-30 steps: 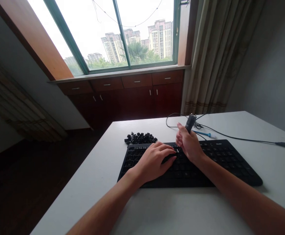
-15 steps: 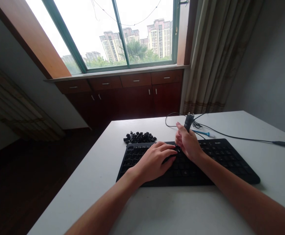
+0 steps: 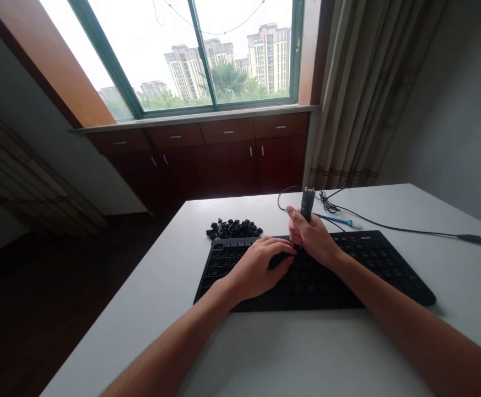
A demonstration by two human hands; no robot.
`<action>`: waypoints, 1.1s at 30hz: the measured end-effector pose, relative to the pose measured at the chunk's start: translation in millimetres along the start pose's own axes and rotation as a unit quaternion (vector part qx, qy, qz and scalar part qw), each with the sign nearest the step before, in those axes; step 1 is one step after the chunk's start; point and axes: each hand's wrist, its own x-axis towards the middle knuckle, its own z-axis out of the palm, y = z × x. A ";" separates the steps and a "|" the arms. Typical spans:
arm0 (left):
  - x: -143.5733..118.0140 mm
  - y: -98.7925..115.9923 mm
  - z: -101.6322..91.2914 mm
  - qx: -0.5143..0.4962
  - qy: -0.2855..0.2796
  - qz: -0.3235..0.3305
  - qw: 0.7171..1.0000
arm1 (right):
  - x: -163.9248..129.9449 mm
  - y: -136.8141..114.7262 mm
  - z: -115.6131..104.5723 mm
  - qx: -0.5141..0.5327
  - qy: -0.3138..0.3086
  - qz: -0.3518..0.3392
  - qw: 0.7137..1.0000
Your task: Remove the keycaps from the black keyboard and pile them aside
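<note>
A black keyboard [image 3: 389,270] lies across the white table under both hands. Toward its left end, several positions show bare sockets without keycaps [image 3: 220,262]. My right hand [image 3: 312,234] is wrapped round the thick black handle of a screwdriver [image 3: 307,203], held upright over the keyboard's middle; a bit of thin shaft shows below the fist. Beside it, my left hand [image 3: 260,267] lies over the keyboard, its thumb and fingertips drawn close together near the shaft. What lies between those fingertips is hidden. A heap of loose black keycaps [image 3: 234,229] sits behind the keyboard's left part.
Behind the keyboard, a blue stick-like tool with a brush-like end [image 3: 343,221] lies near a tangled black cable [image 3: 329,205]. The cable runs right to a dark plug end [image 3: 471,239]. Beyond the white table [image 3: 149,292] stand a red-brown cabinet [image 3: 215,165] and a window.
My right hand and the screwdriver have shifted slightly left, and the handle stands more upright. My left thumb and fingertips have come closer together. The view has tilted down a little.
</note>
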 end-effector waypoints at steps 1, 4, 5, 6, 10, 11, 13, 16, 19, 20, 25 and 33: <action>-0.2 0.1 0.0 0.002 0.001 -0.001 1.000 | 0.3 -1.6 -1.5 -0.026 -0.003 0.005 1.000; -1.6 0.3 2.1 0.025 0.008 -0.002 1.000 | -0.1 -4.3 -1.7 -0.079 0.000 0.000 0.997; -2.2 0.5 3.6 0.035 0.019 -0.007 0.999 | -0.8 -3.9 -0.1 -0.071 0.004 -0.004 0.997; -2.9 0.8 5.6 0.046 0.035 -0.019 0.998 | -1.7 -2.8 2.2 -0.049 0.007 -0.007 0.999; -5.0 3.6 13.9 0.056 0.084 -0.089 0.991 | -7.4 4.4 12.0 0.025 0.022 -0.032 0.999; -5.0 4.5 15.2 0.051 0.072 -0.096 0.991 | -8.9 5.6 13.4 0.020 0.023 -0.044 0.999; -3.5 6.6 16.5 0.031 0.030 -0.091 0.995 | -11.5 6.4 14.4 0.001 0.017 -0.065 0.998; 2.8 11.5 18.4 -0.031 0.003 -0.061 0.998 | -13.5 5.4 12.8 -0.007 0.006 -0.075 0.997; 11.9 17.5 26.7 -0.081 0.045 -0.034 0.995 | -14.4 5.8 10.2 -0.053 0.026 -0.097 0.994; 14.5 19.1 30.9 -0.074 0.061 -0.032 0.995 | -14.8 6.5 9.8 -0.076 0.037 -0.110 0.990; 19.5 21.1 47.2 -0.009 0.055 -0.039 0.998 | -18.4 9.5 14.2 -0.117 0.054 -0.138 0.982; 14.7 24.4 35.8 -0.093 0.069 -0.086 0.990 | -17.9 4.3 19.0 -0.041 0.066 -0.137 0.988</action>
